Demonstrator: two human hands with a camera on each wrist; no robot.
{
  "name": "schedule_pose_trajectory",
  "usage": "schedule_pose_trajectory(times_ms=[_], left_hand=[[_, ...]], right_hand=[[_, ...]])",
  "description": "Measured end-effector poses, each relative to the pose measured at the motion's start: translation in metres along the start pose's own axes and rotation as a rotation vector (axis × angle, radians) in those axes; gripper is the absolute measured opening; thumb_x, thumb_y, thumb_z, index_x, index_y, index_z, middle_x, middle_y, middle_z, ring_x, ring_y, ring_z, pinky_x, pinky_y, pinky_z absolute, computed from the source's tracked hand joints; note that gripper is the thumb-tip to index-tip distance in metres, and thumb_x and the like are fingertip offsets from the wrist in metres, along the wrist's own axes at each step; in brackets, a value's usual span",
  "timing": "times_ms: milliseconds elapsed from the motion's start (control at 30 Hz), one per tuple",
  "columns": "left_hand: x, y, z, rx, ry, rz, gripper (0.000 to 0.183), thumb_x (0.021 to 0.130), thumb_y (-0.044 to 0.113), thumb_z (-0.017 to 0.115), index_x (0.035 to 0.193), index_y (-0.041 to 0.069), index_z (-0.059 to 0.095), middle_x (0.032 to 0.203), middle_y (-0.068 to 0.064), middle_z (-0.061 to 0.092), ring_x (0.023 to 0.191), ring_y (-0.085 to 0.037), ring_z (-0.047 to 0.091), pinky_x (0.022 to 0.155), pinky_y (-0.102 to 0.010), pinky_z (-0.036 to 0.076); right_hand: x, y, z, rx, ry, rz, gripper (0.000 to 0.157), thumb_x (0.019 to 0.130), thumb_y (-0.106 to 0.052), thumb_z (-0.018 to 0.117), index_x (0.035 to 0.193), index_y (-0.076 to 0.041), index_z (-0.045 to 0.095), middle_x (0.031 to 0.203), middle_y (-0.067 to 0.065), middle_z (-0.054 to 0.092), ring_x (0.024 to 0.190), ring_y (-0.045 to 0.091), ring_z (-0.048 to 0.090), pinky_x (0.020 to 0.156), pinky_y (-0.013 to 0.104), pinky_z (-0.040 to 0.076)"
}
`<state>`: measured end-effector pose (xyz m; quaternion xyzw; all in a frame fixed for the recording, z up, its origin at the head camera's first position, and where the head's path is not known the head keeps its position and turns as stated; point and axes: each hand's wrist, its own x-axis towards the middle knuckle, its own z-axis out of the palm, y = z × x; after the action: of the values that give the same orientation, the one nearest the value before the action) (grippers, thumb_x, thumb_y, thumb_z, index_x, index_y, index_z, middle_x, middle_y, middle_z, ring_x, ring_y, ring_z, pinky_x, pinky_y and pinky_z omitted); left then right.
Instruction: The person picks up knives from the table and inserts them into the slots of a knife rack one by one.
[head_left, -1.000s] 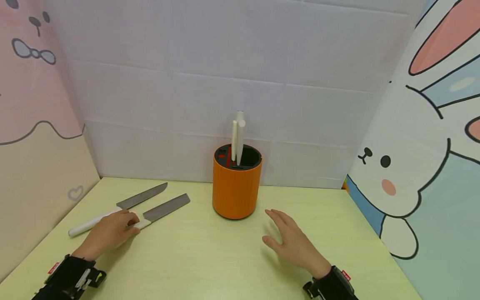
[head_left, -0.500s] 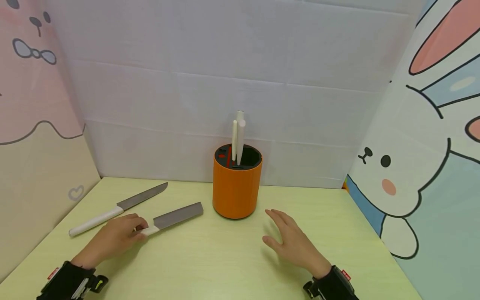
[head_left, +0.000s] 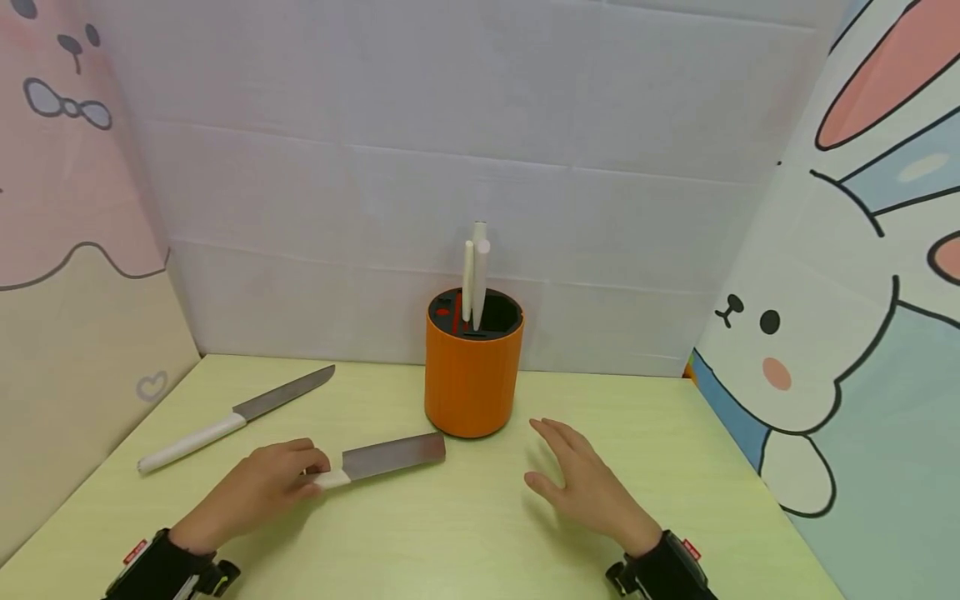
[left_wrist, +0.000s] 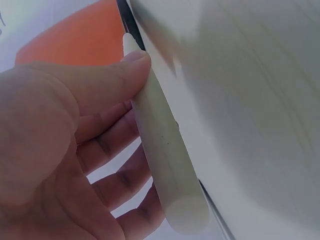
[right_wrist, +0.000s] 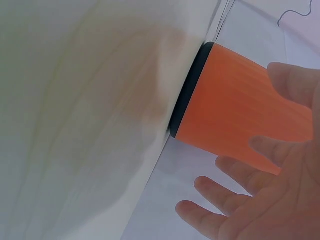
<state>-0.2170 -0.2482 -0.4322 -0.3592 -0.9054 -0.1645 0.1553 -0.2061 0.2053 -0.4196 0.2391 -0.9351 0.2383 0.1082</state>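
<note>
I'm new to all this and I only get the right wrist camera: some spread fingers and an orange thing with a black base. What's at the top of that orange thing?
Observer: In the head view, white handles stick up out of the orange holder.
Operator: Neat! And is anything being held?
Observer: Yes, the left hand grips a broad knife by its pale handle.
Operator: Goodness. Anything else lying about?
Observer: A pointed knife lies on the table, beyond the left hand.
</note>
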Motion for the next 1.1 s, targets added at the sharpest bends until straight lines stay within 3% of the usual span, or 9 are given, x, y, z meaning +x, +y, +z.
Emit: schedule_pose_trajectory(times_ms=[267, 633, 900, 1100], left_hand=[[0.013, 0.016, 0.012, -0.022, 0.008, 0.090, 0.027, 0.074, 0.013, 0.081, 0.092, 0.023, 0.064, 0.088, 0.015, 0.054, 0.070, 0.002, 0.047, 0.059, -0.022, 0.046], [0.044, 0.040, 0.036, -0.050, -0.092, 0.073, 0.021, 0.077, 0.020, 0.080, 0.093, 0.022, 0.065, 0.089, 0.013, 0.054, 0.072, 0.000, 0.047, 0.062, -0.021, 0.046], [0.070, 0.061, 0.049, -0.060, -0.129, 0.084, 0.018, 0.080, 0.022, 0.078, 0.093, 0.021, 0.065, 0.089, 0.013, 0.055, 0.072, -0.001, 0.047, 0.061, -0.020, 0.045], [0.087, 0.077, 0.057, -0.068, -0.169, 0.095, 0.015, 0.082, 0.023, 0.076, 0.093, 0.022, 0.065, 0.090, 0.013, 0.054, 0.075, -0.003, 0.049, 0.062, -0.021, 0.046]], right_hand=[[0.001, 0.000, 0.000, -0.002, -0.008, -0.002, 0.068, 0.091, -0.042, 0.064, 0.147, -0.020, 0.034, 0.147, 0.007, 0.035, 0.131, 0.023, 0.034, 0.100, 0.050, 0.039], [-0.001, -0.002, 0.000, 0.000, -0.011, -0.012, 0.067, 0.091, -0.042, 0.063, 0.147, -0.019, 0.035, 0.146, 0.008, 0.036, 0.131, 0.025, 0.034, 0.100, 0.051, 0.039], [-0.001, -0.002, 0.001, 0.010, 0.008, -0.051, 0.068, 0.090, -0.037, 0.067, 0.146, -0.016, 0.037, 0.145, 0.012, 0.038, 0.130, 0.027, 0.036, 0.098, 0.052, 0.041], [-0.001, -0.002, 0.000, 0.019, -0.015, -0.031, 0.068, 0.091, -0.041, 0.065, 0.147, -0.018, 0.035, 0.146, 0.010, 0.036, 0.131, 0.025, 0.034, 0.100, 0.051, 0.040]])
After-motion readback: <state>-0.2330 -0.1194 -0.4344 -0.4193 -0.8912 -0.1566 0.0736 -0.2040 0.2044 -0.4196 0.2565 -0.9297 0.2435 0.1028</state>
